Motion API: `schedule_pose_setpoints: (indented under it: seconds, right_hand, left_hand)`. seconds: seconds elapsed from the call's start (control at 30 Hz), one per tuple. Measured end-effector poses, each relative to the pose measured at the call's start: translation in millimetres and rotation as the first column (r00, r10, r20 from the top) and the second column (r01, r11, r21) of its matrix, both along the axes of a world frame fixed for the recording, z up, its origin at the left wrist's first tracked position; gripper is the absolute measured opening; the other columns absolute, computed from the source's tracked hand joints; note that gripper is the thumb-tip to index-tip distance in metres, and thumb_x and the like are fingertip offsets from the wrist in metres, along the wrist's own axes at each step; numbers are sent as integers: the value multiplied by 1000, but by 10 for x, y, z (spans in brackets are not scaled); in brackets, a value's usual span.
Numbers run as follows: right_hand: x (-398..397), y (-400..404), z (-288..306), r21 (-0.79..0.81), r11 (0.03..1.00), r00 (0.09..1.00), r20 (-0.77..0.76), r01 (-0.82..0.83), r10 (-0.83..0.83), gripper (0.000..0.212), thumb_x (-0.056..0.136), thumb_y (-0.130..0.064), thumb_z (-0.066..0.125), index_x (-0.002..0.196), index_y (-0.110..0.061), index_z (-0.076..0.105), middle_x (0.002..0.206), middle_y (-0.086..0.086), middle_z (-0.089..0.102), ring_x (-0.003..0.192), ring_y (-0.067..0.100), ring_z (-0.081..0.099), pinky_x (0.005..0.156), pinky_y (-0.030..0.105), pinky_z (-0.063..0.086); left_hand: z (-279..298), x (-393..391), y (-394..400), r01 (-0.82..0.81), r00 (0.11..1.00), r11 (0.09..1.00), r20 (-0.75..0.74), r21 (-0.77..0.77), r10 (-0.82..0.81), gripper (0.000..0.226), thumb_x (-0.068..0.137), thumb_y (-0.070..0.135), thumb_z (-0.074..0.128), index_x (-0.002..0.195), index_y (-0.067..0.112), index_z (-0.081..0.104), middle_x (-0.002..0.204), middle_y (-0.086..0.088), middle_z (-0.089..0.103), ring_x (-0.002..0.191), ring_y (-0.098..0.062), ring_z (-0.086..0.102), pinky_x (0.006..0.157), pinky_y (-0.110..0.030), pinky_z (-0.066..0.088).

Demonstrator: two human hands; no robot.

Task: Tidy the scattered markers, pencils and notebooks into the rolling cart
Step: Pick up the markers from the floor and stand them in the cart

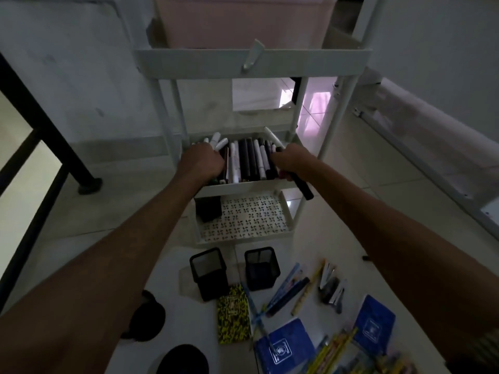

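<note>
A white rolling cart (253,63) stands in front of me. Its middle tray (243,186) holds a row of several black and white markers (252,161). My left hand (201,164) rests on the markers at the tray's left end, fingers curled into them. My right hand (290,161) is at the tray's right end and grips a black marker (302,186) that sticks out over the tray's front corner. On the floor lie two blue notebooks (285,346) (374,323), a yellow-black notebook (233,314) and several loose pencils and pens (291,287).
The bottom tray (244,236) holds a patterned sheet and a black box (208,207). Two black mesh pen cups (209,273) (262,267) stand on the floor before the cart. A black table leg (67,155) is at left, a white frame (421,152) at right.
</note>
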State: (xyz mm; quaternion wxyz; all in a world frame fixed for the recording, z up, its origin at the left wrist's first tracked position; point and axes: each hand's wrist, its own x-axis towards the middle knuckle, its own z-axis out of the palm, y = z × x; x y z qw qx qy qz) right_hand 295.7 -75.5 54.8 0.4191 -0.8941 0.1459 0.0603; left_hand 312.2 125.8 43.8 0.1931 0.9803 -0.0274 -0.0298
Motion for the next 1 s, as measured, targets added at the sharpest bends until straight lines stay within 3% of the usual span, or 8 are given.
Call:
schedule_pose_setpoints:
  seconds: [0.1,0.23,0.3,0.4,0.6,0.73,0.9,1.0]
  right_hand:
    - [200,-50,-53,-95,995,1000,21,16,-14,33,94,-20,58,118,2,53,80,6,58,58,12,58,52,25,53]
    - [363,-106,-134,-143,990,999,37,17,-12,41,93,-26,62,123,0,52,102,13,64,60,13,58,48,23,48]
    - [420,-125,-184,-125,992,998,53,22,-15,43,94,-28,61,124,0,50,104,14,62,61,12,57,50,24,50]
    - [489,-142,-262,-106,992,994,94,64,-54,41,94,-32,61,121,-2,51,100,11,61,71,16,62,67,33,59]
    - [596,-52,-369,-64,989,980,158,134,-123,50,94,-40,59,126,-3,47,114,16,62,100,30,66,84,46,57]
    - [610,-43,-513,-239,952,962,241,190,-131,50,99,-38,49,138,-7,39,131,22,48,121,33,47,101,42,42]
    - [620,-122,-536,-355,910,941,325,212,-93,40,100,-31,47,135,-12,45,132,20,46,120,32,42,97,39,37]
    - [652,-199,-554,-271,943,915,395,196,-77,34,100,-34,47,127,-14,53,124,15,51,112,28,45,93,36,41]
  left_hand:
    - [-43,88,-49,5,998,1000,60,25,-6,58,99,22,35,154,31,17,156,-12,31,136,-35,39,112,-40,32]
    - [-131,178,-140,-30,989,1000,143,4,29,55,101,23,33,152,35,20,140,-16,49,125,-38,48,106,-43,36]
    - [-132,204,-198,-60,982,998,182,30,53,49,103,27,30,152,25,26,137,-17,50,125,-36,48,107,-43,33]
    - [-84,258,-300,-191,964,982,191,0,188,46,103,35,35,134,1,41,134,-23,51,123,-37,49,98,-41,36]
    - [-297,378,-338,-129,965,991,228,-20,130,44,101,35,39,131,3,45,133,-22,48,120,-37,49,93,-42,40]
    - [-420,389,-356,-128,959,992,254,-20,129,49,99,40,39,132,5,48,130,-23,50,121,-37,45,97,-44,35]
    - [-412,312,-369,-136,917,990,376,-23,135,45,97,42,45,123,7,52,127,-20,53,120,-35,45,99,-45,34]
    - [-388,338,-330,-58,883,998,465,-20,60,36,92,40,53,117,14,55,119,-15,56,113,-32,47,95,-39,34]
